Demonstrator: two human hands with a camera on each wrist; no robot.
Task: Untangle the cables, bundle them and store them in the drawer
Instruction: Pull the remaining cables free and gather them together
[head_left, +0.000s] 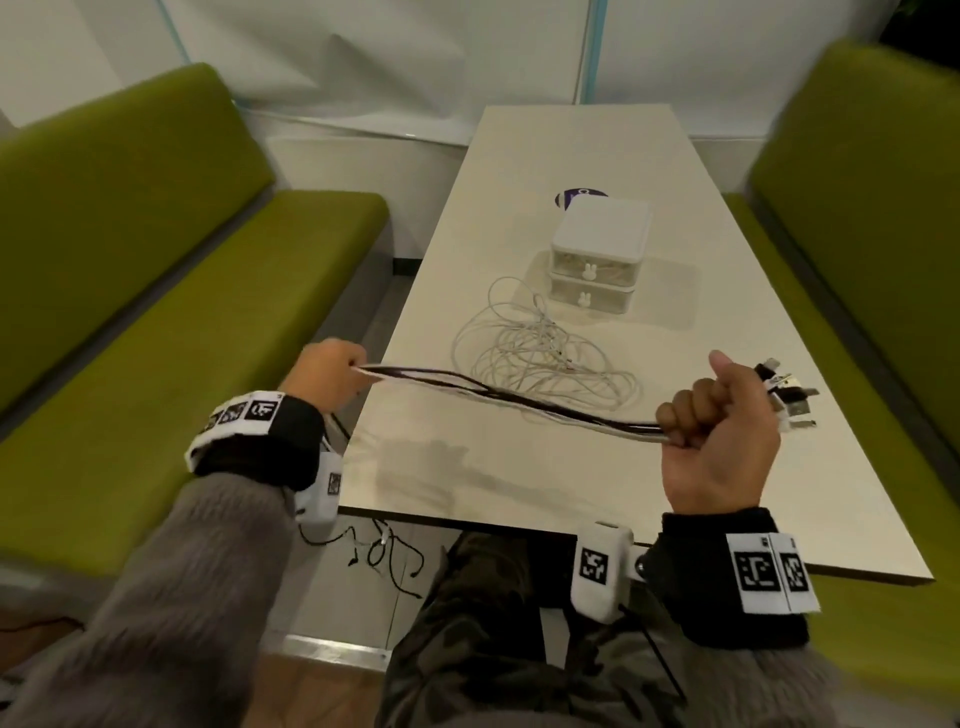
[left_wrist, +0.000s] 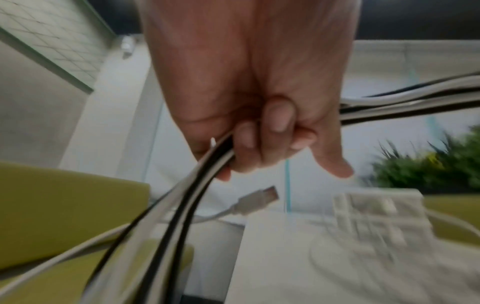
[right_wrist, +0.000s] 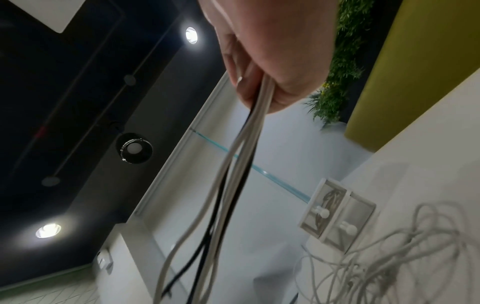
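While both hands are raised over the near edge of the table (head_left: 597, 483), a gathered run of black and white cables (head_left: 519, 402) stretches between them, slack enough to sag a little in the middle. The left hand (head_left: 327, 371) is curled round the run at its own end, with the loose tails (head_left: 384, 551) dropping below that wrist towards the floor. The right hand (head_left: 722, 431) is a closed fist round the other end, and the plugs (head_left: 784, 397) fan out just past its thumb. The hands are well apart.

These cables look light, limp and smooth-jacketed, so I judge they will slide through a loose grip and spring out of any coil not pinched. Holding close behind the plugs, as the right hand does, seems the safest hold; the plug ends are the only stiff parts and should not be bent.

Beyond the hands, between them and a little farther out, a tangle of thin white cables (head_left: 545, 348) lies on the table, still knotted by the look of it. Farther again stands the small white drawer unit (head_left: 597, 260) with 2 drawers, both closed; the upper appears to hold some cable already.
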